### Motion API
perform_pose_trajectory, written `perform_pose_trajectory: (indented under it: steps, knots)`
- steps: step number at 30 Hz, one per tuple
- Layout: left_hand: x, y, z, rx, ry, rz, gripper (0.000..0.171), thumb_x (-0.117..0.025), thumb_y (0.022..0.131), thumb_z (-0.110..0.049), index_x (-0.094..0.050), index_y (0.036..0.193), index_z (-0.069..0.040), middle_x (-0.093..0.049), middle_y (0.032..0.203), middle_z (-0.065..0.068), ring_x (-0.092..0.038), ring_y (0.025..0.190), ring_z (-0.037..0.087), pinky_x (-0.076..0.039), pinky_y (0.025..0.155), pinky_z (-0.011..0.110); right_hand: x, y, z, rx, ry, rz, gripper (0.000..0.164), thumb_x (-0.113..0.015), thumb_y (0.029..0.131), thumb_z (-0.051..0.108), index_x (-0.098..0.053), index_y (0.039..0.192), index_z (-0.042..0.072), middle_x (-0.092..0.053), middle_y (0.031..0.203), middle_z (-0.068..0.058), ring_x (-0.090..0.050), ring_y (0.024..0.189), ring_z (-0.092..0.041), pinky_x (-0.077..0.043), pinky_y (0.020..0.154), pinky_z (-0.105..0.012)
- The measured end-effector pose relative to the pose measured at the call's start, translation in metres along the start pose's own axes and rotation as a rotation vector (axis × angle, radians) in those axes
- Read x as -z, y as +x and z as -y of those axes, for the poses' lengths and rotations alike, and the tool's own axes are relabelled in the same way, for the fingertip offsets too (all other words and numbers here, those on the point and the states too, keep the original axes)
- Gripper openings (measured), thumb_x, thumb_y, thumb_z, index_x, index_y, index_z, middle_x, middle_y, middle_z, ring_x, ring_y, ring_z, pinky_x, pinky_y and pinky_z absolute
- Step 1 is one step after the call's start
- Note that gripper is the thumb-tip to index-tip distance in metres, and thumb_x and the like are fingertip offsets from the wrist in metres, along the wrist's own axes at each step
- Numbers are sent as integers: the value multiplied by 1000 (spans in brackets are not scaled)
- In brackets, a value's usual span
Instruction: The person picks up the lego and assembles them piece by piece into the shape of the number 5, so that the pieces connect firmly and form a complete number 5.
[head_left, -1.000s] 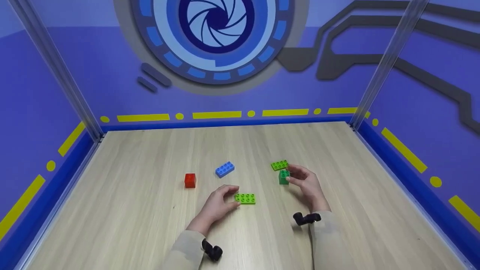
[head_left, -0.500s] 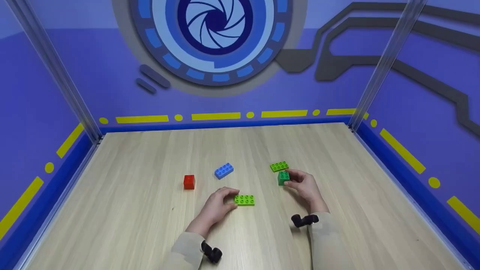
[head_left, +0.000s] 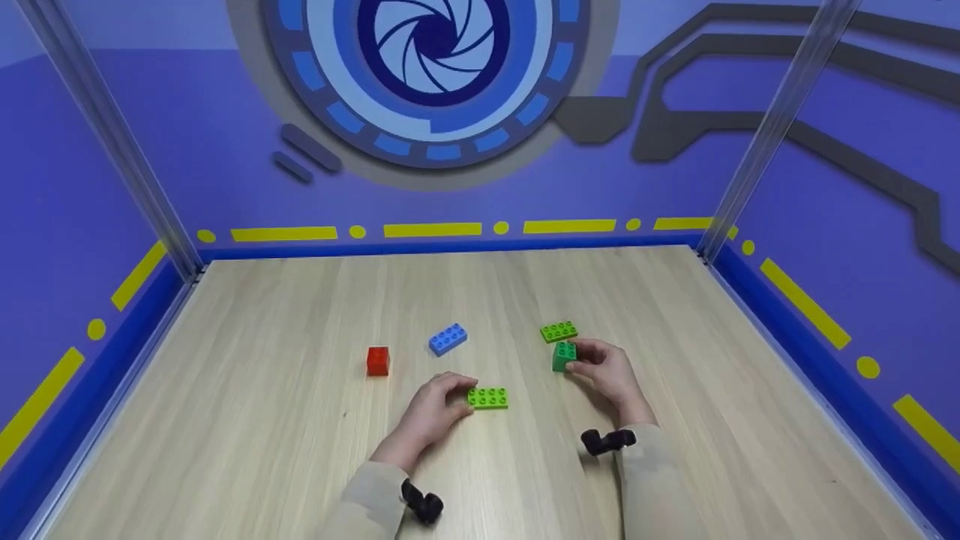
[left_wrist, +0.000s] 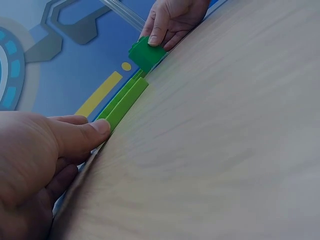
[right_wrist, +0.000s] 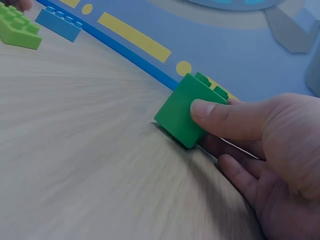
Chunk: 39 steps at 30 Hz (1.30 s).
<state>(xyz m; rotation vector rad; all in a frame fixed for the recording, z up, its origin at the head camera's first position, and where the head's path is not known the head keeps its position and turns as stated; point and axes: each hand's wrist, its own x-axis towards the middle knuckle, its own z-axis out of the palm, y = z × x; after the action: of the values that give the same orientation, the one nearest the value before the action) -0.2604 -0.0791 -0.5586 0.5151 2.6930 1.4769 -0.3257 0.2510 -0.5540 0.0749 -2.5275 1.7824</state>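
In the head view my left hand [head_left: 433, 412] pinches the left end of a flat lime-green toy brick [head_left: 488, 398] lying on the table. The left wrist view shows the thumb against that brick's side [left_wrist: 122, 105]. My right hand [head_left: 609, 375] grips a taller dark green brick [head_left: 564, 357] between thumb and fingers, studs upward. Seen from the right wrist, this green brick [right_wrist: 185, 112] leans a little, with a shadow under it; whether it fully clears the table I cannot tell. Just behind it lies a second lime-green brick [head_left: 559, 331].
A blue brick [head_left: 448, 340] lies at an angle beyond the left hand. Farther left stands a red brick [head_left: 378, 361]. The wooden table [head_left: 262, 420] is bounded by blue-purple panels [head_left: 187, 150] at the back and sides.
My right hand has closed on the dark green brick, which has shifted slightly left and tilted. The left hand stays at its lime-green brick.
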Motion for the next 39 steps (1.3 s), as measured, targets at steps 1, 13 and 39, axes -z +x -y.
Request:
perform_pose_trajectory:
  steps: [1, 13, 39]
  knots:
    - [0, 0, 0, -1, 0, 0, 41, -76, 90, -5, -68, 130, -10, -68, 130, 9, -61, 127, 30, -47, 113, 52, 0, 0, 1, 0, 3, 1, 43, -77, 87, -3, -67, 128, -5, -71, 125, -22, -68, 112, -20, -53, 93, -18]
    - [0, 0, 0, 16, -5, -4, 40, -76, 90, -5, -69, 129, -10, -68, 131, 9, -60, 128, 30, -46, 114, 52, -8, -3, 11, -21, 52, 66, 43, -81, 84, -1, -70, 126, -2, -73, 121, -16, -68, 106, -16, -53, 87, -16]
    - [0, 0, -1, 3, 7, -7, 39, -76, 89, -6, -69, 128, -9, -69, 129, 10, -61, 128, 31, -46, 113, 52, -52, -8, 31, 66, 25, 326, 39, -85, 81, 2, -72, 116, -4, -76, 116, -18, -72, 100, -15, -57, 87, -20]
